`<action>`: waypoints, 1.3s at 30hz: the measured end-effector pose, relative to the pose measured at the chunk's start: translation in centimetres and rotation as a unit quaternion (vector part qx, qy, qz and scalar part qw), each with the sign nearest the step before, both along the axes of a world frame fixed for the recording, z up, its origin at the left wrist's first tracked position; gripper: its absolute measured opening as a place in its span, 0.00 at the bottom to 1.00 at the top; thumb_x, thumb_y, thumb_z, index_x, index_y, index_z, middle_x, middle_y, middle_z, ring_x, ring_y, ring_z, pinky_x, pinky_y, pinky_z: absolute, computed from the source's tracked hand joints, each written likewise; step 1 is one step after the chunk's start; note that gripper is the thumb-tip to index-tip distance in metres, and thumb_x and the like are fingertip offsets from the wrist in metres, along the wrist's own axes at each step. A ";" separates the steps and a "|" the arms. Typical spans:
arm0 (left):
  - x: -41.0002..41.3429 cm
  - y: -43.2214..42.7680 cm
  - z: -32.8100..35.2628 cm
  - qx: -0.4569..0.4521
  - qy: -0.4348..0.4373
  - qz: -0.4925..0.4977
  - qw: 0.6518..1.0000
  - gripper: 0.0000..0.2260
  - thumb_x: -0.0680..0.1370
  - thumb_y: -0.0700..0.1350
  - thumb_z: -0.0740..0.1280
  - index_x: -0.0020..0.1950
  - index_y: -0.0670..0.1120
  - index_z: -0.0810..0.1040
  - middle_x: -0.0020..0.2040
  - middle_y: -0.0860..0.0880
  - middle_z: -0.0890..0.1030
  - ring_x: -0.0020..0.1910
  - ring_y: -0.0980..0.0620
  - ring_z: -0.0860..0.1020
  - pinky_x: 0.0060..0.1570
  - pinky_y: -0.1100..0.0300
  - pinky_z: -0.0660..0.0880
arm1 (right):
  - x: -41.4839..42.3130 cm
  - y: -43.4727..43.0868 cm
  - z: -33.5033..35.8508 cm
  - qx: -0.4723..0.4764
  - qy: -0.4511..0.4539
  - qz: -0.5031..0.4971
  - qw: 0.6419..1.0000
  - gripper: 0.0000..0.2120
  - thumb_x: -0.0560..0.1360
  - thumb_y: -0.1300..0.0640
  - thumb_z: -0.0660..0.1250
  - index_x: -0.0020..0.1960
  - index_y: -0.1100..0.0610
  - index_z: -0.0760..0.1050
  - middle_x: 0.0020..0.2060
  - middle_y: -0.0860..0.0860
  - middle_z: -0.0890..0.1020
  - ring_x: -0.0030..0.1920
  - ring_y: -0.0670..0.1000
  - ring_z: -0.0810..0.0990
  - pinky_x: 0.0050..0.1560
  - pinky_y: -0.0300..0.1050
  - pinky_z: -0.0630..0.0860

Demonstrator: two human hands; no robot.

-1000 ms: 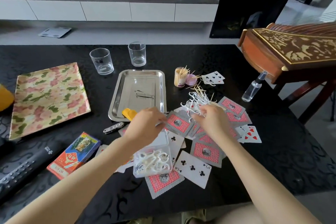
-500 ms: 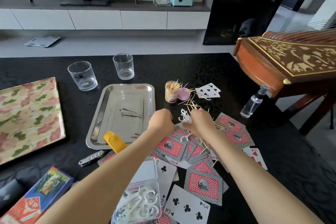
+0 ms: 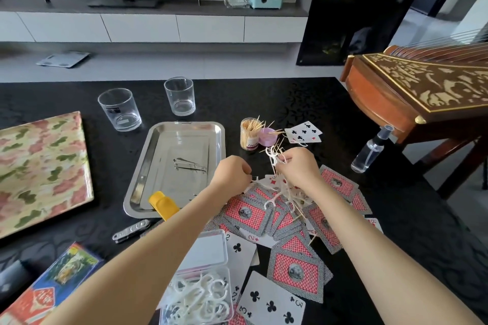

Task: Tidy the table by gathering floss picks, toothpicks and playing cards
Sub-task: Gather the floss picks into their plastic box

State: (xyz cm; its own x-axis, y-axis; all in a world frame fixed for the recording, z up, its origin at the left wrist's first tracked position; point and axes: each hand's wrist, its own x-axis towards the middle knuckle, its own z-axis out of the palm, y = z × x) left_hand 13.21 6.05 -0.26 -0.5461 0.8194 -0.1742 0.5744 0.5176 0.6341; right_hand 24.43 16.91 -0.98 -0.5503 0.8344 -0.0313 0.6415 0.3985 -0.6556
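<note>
Red-backed playing cards [image 3: 245,212] lie scattered on the black table, with white floss picks [image 3: 272,202] and loose toothpicks [image 3: 313,239] on top of them. My right hand [image 3: 298,167] grips a bunch of white floss picks [image 3: 274,157] raised above the cards. My left hand [image 3: 231,173] is curled just left of it, pinching something small at the cards' edge; what it is I cannot tell. A clear box [image 3: 200,290] with floss picks sits open near me. A toothpick jar [image 3: 249,133] stands behind the hands.
A steel tray [image 3: 158,166] with tweezers and a yellow clip [image 3: 163,204] lies left of the hands. Two glasses [image 3: 120,109], a floral board [image 3: 39,169], a card box [image 3: 58,280], a pocket tool [image 3: 130,229] and a spray bottle [image 3: 369,152] surround them. A wooden zither [image 3: 422,90] stands right.
The view has tilted down and the scene has shifted. My right hand has lifted its bunch of floss picks slightly higher. My left hand has moved from the clear box to the cards' edge.
</note>
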 end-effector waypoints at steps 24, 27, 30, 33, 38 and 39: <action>0.6 -18.8 2.6 0.038 -0.180 0.118 0.976 0.12 0.74 0.32 0.63 0.52 0.44 0.79 0.42 0.48 0.81 0.39 0.49 0.81 0.46 0.56 0.80 | 2.0 -15.4 6.4 -0.096 -0.071 0.344 0.931 0.07 0.72 0.57 0.71 0.47 0.59 0.82 0.37 0.50 0.82 0.34 0.39 0.76 0.35 0.32 0.72; 1.3 -20.6 2.1 0.001 -0.101 0.085 0.991 0.16 0.72 0.30 0.59 0.53 0.45 0.78 0.43 0.50 0.79 0.41 0.50 0.78 0.42 0.56 0.77 | 0.9 -17.6 4.8 -0.050 -0.196 0.386 0.900 0.10 0.72 0.58 0.69 0.51 0.63 0.79 0.48 0.57 0.83 0.47 0.55 0.81 0.51 0.51 0.79; 1.8 -21.7 1.9 -0.021 -0.044 0.056 0.997 0.19 0.72 0.31 0.59 0.57 0.45 0.78 0.48 0.51 0.79 0.46 0.52 0.77 0.46 0.60 0.74 | 0.3 -19.1 3.8 -0.012 -0.236 0.406 0.883 0.11 0.74 0.59 0.67 0.55 0.60 0.79 0.51 0.55 0.82 0.50 0.53 0.80 0.54 0.51 0.78; 2.2 -22.3 1.9 -0.034 -0.017 0.025 0.999 0.19 0.73 0.32 0.59 0.59 0.47 0.78 0.55 0.50 0.79 0.49 0.55 0.76 0.46 0.67 0.70 | 0.2 -19.5 4.1 -0.023 -0.217 0.405 0.888 0.10 0.76 0.52 0.65 0.48 0.58 0.81 0.39 0.50 0.82 0.39 0.47 0.78 0.42 0.42 0.75; 2.4 -22.6 1.9 -0.035 0.023 0.000 0.999 0.17 0.75 0.37 0.61 0.60 0.50 0.78 0.58 0.52 0.77 0.52 0.57 0.75 0.43 0.72 0.64 | 0.9 -18.4 5.0 -0.066 -0.175 0.389 0.902 0.14 0.79 0.61 0.59 0.61 0.56 0.77 0.55 0.50 0.81 0.53 0.46 0.79 0.55 0.40 0.75; 2.4 -22.6 1.8 -0.034 0.037 -0.005 0.999 0.16 0.76 0.39 0.62 0.60 0.51 0.78 0.58 0.53 0.77 0.53 0.57 0.75 0.43 0.73 0.62 | 1.2 -18.2 5.0 -0.079 -0.161 0.384 0.906 0.16 0.79 0.64 0.58 0.63 0.57 0.76 0.56 0.50 0.81 0.54 0.45 0.79 0.57 0.40 0.75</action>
